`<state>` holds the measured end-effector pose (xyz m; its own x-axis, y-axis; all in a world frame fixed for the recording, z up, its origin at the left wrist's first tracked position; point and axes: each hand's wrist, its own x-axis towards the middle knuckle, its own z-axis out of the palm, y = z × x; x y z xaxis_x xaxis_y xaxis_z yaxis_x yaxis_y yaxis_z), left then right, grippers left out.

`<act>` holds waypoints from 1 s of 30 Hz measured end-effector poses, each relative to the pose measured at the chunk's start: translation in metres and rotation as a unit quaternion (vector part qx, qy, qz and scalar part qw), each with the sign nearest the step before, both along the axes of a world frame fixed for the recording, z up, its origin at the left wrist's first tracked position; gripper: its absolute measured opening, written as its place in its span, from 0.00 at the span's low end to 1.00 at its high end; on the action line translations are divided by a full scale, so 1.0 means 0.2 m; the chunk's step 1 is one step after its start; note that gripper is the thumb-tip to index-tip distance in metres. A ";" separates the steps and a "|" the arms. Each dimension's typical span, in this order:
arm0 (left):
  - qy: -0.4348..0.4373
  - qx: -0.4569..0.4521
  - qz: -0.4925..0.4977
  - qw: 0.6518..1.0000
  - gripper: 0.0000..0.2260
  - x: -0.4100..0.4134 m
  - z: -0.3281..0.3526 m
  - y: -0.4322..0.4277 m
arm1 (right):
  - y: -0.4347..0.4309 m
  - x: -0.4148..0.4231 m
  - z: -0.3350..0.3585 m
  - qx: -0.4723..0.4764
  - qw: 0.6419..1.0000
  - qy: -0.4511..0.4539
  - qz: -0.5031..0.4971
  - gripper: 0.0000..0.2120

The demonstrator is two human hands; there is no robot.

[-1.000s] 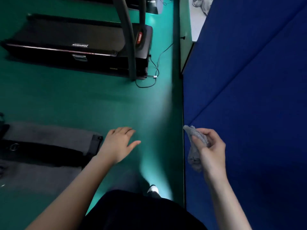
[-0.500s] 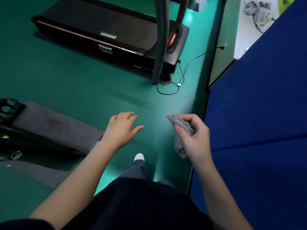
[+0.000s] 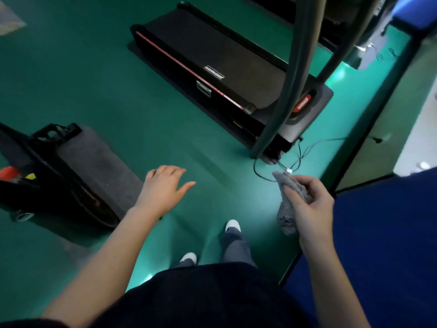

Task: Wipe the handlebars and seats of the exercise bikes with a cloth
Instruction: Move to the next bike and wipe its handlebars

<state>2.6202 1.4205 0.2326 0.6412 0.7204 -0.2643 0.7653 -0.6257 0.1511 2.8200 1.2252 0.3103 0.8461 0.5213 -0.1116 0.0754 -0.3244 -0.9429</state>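
1. Where writing shows, you cannot read it. The white lettering on the side rail of the treadmill (image 3: 214, 72) is blurred. The white word on the red badge (image 3: 303, 105) on its motor cover sits upside down to you and is too soft to make out.
2. Your right hand (image 3: 309, 204) grips the grey cloth (image 3: 287, 216). Its fingers (image 3: 305, 180) curl over the bunched top and the thumb presses on the front.
3. One end of the cloth pokes out past your fingers and the rest hangs loose below the hand.
4. You hold the cloth in the air over the green floor (image 3: 142, 114), just beside the edge of the blue mat (image 3: 378, 233). It is near the black cable (image 3: 256, 170) that lies at the treadmill's motor end.
5. Your left hand (image 3: 163, 188) is held palm down over the floor, fingers nearly straight and slightly spread, with nothing in it.
6. To your left a black machine base (image 3: 47, 185) stands on a grey mat (image 3: 99, 157). It carries a red tag and a yellow tag, with print too small to tell.
7. Your white shoes (image 3: 233, 224) stand on the floor between your two hands.
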 end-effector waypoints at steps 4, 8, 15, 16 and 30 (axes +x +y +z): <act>-0.027 0.014 0.067 0.997 0.25 0.22 0.02 0.04 | 0.26 0.24 0.04 -0.014 0.991 -0.030 0.127 0.11; -0.038 0.026 0.132 0.990 0.26 0.31 0.07 0.12 | 0.50 0.43 0.06 -0.013 0.977 -0.034 0.209 0.09; -0.021 0.023 0.272 0.962 0.26 0.19 0.06 0.31 | 1.03 0.46 0.03 -0.015 0.939 -0.008 0.344 0.09; -0.019 0.023 0.290 0.956 0.26 0.17 0.06 0.35 | 1.12 0.43 0.02 -0.016 0.930 -0.007 0.367 0.09; -0.041 0.038 0.378 0.924 0.25 -0.10 0.12 1.34 | 2.37 0.04 0.06 0.009 0.867 -0.010 0.498 0.11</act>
